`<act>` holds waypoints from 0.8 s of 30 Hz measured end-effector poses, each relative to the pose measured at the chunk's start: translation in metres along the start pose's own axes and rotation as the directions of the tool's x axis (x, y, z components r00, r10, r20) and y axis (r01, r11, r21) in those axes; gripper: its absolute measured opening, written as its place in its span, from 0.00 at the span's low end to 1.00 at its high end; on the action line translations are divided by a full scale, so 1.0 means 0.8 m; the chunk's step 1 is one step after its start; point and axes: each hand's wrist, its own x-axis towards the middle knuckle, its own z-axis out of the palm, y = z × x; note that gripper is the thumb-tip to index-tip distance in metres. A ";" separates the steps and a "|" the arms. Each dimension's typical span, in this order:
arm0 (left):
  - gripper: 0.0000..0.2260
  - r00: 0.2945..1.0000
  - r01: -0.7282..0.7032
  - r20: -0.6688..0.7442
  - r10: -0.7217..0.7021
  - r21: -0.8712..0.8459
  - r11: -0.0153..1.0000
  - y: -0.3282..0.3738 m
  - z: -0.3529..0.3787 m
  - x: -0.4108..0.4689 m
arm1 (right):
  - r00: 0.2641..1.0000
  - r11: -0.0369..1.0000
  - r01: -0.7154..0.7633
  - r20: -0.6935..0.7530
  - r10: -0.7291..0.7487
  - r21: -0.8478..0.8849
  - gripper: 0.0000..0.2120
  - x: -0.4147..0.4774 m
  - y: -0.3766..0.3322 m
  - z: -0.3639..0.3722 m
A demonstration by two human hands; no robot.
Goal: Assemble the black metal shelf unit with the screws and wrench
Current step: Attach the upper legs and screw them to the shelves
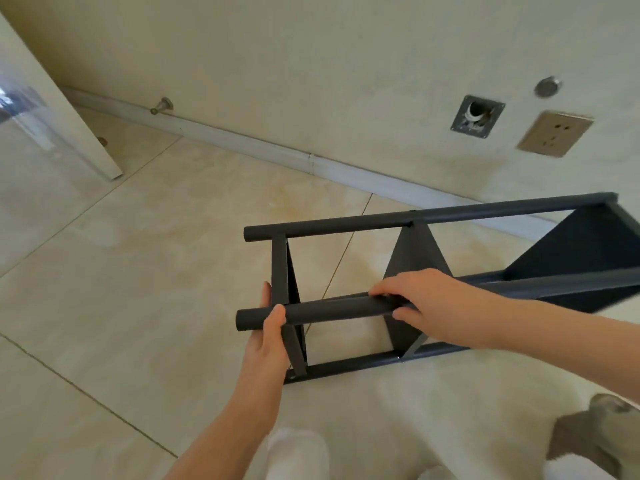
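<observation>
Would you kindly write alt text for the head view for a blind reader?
A black metal shelf unit lies on its side on a tiled floor; the left hand grips the near post by its end, the right hand further along.

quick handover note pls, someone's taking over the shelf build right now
Left hand: grips the near round post where the end shelf panel meets it.
Right hand: grips the same post further along, by the middle shelf panel.
The black metal shelf unit lies on its side on the beige tiled floor, near the white skirting board.
Done: posts and three panels look joined.
Left: screws and wrench are not in view and screw tightness cannot be judged. Probably check the joints, then stand it upright.
</observation>
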 end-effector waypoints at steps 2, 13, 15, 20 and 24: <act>0.12 1.000 -0.003 -0.022 0.004 0.056 0.998 0.003 -0.002 0.002 | 1.000 0.999 0.002 -0.027 -0.003 -0.032 0.17 0.000 0.002 0.000; 0.23 0.977 -0.203 -0.037 0.212 0.171 0.964 0.093 0.015 -0.001 | 0.986 0.988 0.032 -0.155 -0.056 -0.154 0.14 -0.006 -0.024 -0.047; 0.23 0.965 -0.253 -0.021 0.262 0.187 0.949 0.128 0.023 -0.004 | 0.979 0.983 0.001 -0.201 -0.039 -0.184 0.13 -0.008 -0.033 -0.067; 0.24 0.915 -0.400 0.018 0.402 0.162 0.902 0.209 0.044 -0.023 | 0.942 0.983 -0.087 -0.335 0.028 -0.163 0.14 -0.026 -0.054 -0.113; 0.23 0.874 -0.481 0.018 0.485 0.163 0.861 0.257 0.059 -0.045 | 0.910 0.995 -0.082 -0.410 0.052 -0.058 0.16 -0.046 -0.060 -0.140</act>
